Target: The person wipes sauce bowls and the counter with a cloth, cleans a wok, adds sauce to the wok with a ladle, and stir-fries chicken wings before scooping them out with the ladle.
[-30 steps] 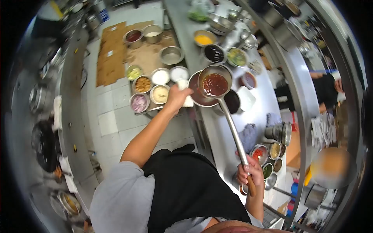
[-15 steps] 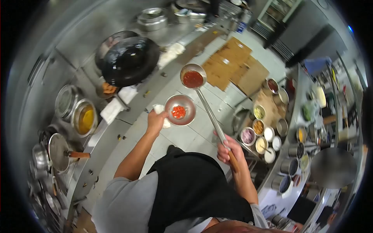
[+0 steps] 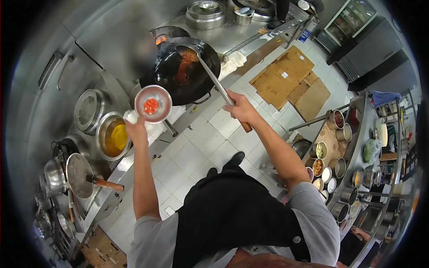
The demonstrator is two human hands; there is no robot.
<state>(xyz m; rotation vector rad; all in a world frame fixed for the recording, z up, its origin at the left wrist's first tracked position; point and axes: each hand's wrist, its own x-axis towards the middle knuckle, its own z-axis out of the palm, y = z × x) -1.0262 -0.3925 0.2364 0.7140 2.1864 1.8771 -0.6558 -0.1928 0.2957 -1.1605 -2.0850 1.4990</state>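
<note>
My left hand (image 3: 136, 128) grips the rim of a metal bowl (image 3: 164, 96) with a white cloth (image 3: 131, 116) against it. Chopped red pieces (image 3: 151, 106) lie in the bowl, which is beside the near edge of a black wok (image 3: 201, 82). My right hand (image 3: 239, 107) is closed round the handle of a long ladle (image 3: 214, 80). The ladle's head is over the wok, tilted, and red sauce (image 3: 182, 73) runs down the wok's inside.
An orange flame (image 3: 161, 39) shows behind the wok. Left of my left hand is a pot of yellow liquid (image 3: 117, 136). A strainer (image 3: 79, 172) lies nearer. Ingredient containers (image 3: 339, 167) line the right counter. Another person's hand (image 3: 361, 234) shows at lower right.
I have turned from the right counter to the stove. The ladle has moved over the wok and tipped, and sauce is now in the wok. The bowl has come beside the wok.
</note>
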